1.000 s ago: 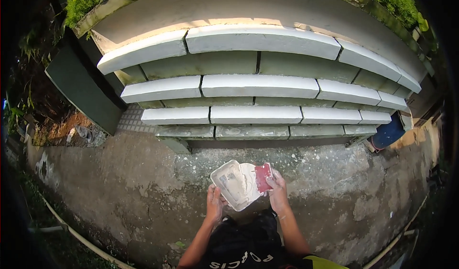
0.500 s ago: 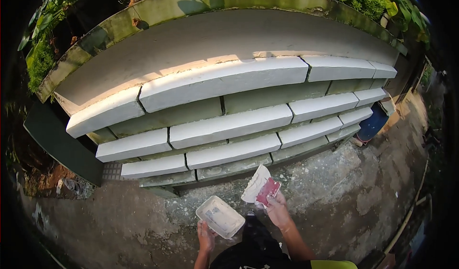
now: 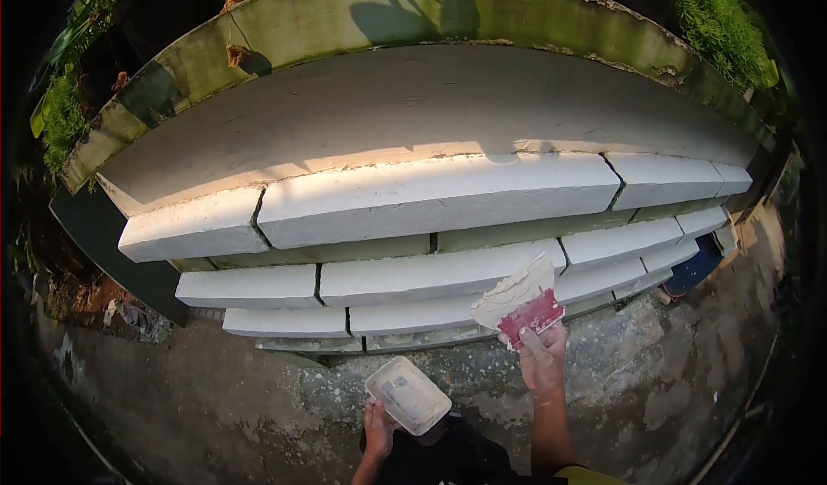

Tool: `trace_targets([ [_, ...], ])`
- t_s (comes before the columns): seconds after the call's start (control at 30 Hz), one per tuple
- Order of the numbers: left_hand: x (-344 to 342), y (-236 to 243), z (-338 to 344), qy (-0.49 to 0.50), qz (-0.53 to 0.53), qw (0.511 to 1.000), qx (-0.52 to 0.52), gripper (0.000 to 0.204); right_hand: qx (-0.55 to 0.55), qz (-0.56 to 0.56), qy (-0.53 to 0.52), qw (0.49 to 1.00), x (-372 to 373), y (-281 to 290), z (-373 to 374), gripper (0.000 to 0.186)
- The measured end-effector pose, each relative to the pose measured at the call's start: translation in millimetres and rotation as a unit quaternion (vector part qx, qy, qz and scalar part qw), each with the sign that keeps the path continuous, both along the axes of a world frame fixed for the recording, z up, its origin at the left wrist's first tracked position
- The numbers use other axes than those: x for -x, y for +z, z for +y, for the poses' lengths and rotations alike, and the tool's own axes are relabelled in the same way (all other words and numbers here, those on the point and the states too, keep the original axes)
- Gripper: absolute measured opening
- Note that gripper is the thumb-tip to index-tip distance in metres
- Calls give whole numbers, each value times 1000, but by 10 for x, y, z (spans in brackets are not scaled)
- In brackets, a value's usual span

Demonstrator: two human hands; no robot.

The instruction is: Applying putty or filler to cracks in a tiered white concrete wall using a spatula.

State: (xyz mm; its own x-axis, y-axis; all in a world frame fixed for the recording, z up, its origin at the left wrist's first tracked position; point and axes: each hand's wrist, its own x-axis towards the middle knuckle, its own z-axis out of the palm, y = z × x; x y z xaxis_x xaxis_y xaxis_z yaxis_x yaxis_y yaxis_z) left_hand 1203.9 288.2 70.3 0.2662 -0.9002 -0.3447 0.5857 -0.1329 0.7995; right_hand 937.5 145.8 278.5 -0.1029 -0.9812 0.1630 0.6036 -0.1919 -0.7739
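Note:
My right hand grips a putty spreader by its red part, with the thumb pressed on top. White paste covers the spreader's wide blade, which is raised in front of the white-coated wall ledges. In my left hand is a shallow pale plastic tub, held by its left edge low in the view. Smears of paste line the tub's inside. Pale dust marks my right fingers. From this angle I cannot tell whether the spreader touches a ledge.
A mossy green wall edge curves above a plain plastered face. Dark gaps split the stepped ledges into blocks. Ferns hang at the upper right. A dark blue object stands by the right end, above the stained concrete floor.
My right hand has lifted the spreader up and to the right, toward the ledges. The tub has shifted slightly right. The view has tilted upward, so the wall sits lower.

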Motion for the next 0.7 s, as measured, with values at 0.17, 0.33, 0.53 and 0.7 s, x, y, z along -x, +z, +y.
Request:
trace_targets([
  [0.17,-347,150,-254,-56,8,998,0,37,126,186,-234,946,-79,781,-535,44],
  [0.33,-857,99,-437,-130,30,991,3,38,129,443,-572,678,-116,1704,-1423,33],
  [0.53,-1306,323,-640,-211,-30,977,6,36,119,579,-554,586,-1194,1859,-2006,10],
  [0.7,-1640,200,-781,-200,-5,980,21,37,67,570,-508,642,-1589,1910,-1490,35],
])
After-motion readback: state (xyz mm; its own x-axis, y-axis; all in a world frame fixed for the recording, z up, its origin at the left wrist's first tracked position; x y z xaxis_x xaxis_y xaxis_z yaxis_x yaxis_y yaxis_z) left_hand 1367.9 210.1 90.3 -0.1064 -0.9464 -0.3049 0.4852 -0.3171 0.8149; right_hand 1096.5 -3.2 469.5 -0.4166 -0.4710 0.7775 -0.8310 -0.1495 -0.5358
